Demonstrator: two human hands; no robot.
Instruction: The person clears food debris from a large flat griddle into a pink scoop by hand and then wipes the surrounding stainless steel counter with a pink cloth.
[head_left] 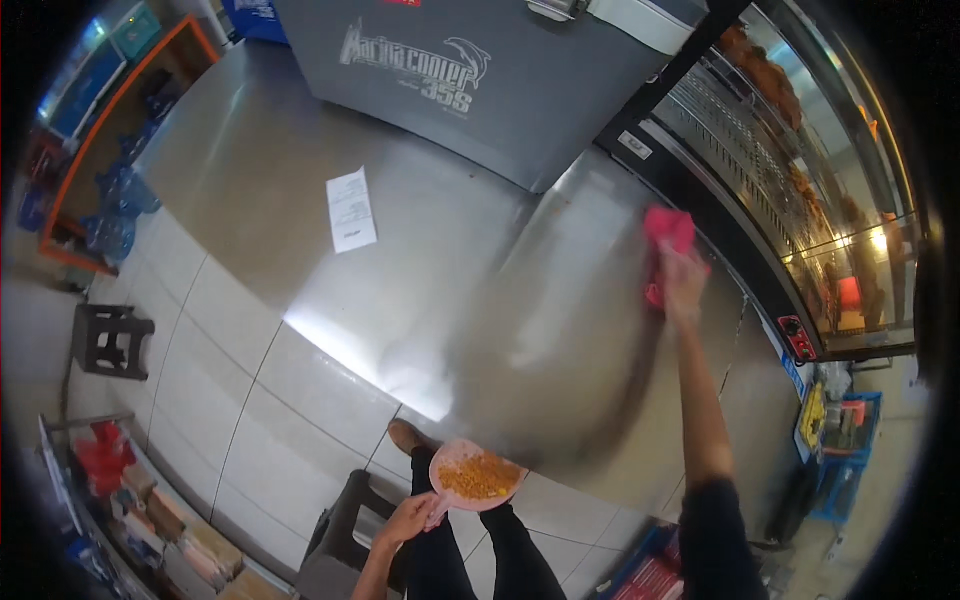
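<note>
My left hand (408, 518) is closed around the handle of a pink round scoop (455, 452), held low by the counter's near edge, above my legs. Orange-yellow crumbs (484, 477) lie in the scoop. On the right, my right arm reaches far out over the shiny metal counter (440, 270). My right hand (683, 285) grips a bunched, bright pink cloth (670, 228), pressed to the countertop beside the glass food display case (790, 190). Some of those fingers are blurred and partly hidden by the cloth.
A grey cooler box (420, 80) stands at the counter's back, and a white paper slip (351, 210) lies in front of it. Dark stools (112, 342) stand on the tiled floor at left and near my legs. Cardboard pieces (185, 535) fill a rack at lower left.
</note>
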